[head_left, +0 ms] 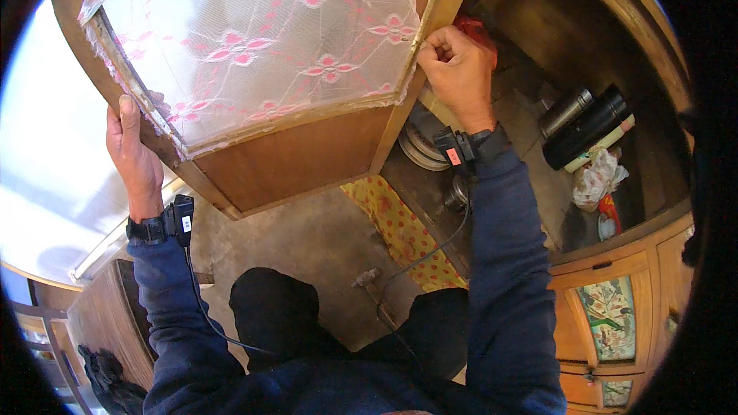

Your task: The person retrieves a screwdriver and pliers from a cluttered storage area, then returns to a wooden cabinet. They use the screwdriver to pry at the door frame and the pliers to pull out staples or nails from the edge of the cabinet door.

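Note:
A wooden cabinet door (296,160) stands tilted before me, with a white lace fabric panel (269,84) patterned in pink flowers across its upper opening. Worn, frayed strips edge the fabric. My left hand (137,157) grips the door's left edge, thumb in front and fingers partly hidden behind. On the right side of the frame, my right hand (463,77) is closed in a pinch at the inner edge, beside the fabric's border. Whatever lies between those fingertips is too small to make out. Both wrists carry black straps with small boxes and cables.
Inside the open cabinet (530,177) at right lie a silver flask (565,111), a black flask (588,129) and a white plastic bag (600,179). Stacked plates (420,140) sit behind the door. A hammer (367,277) rests on the floor near my knees, by a yellow dotted cloth (396,223).

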`<state>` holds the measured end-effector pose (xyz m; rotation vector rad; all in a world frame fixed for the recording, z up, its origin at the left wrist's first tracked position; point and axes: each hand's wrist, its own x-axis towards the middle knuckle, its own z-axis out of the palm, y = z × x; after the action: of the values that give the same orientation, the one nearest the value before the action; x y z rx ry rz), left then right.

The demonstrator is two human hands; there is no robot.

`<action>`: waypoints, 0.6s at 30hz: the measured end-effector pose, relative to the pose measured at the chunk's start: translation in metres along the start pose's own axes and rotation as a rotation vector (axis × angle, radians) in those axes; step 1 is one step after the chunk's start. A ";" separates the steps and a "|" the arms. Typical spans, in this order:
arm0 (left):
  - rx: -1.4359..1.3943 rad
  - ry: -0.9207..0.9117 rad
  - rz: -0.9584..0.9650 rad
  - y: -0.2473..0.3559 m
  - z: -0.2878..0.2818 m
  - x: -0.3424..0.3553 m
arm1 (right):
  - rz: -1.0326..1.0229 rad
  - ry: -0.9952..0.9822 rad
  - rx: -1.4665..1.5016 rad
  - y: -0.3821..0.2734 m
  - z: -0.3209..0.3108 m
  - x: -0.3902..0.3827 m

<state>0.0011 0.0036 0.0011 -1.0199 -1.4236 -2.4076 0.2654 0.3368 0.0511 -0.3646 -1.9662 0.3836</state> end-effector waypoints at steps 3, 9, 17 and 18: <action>0.008 0.006 -0.002 0.001 0.000 0.000 | -0.031 0.021 -0.009 0.003 0.003 -0.002; 0.007 -0.022 -0.015 0.000 -0.006 -0.001 | -0.089 -0.009 -0.058 0.003 -0.004 0.005; 0.014 0.010 -0.009 0.000 -0.005 -0.002 | 0.039 -0.039 0.049 0.006 -0.007 -0.003; 0.011 0.006 -0.018 -0.001 -0.006 -0.002 | 0.048 -0.021 0.094 0.005 -0.009 -0.006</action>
<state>-0.0011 -0.0011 -0.0028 -1.0002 -1.4487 -2.4106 0.2766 0.3401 0.0473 -0.3485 -1.9550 0.5107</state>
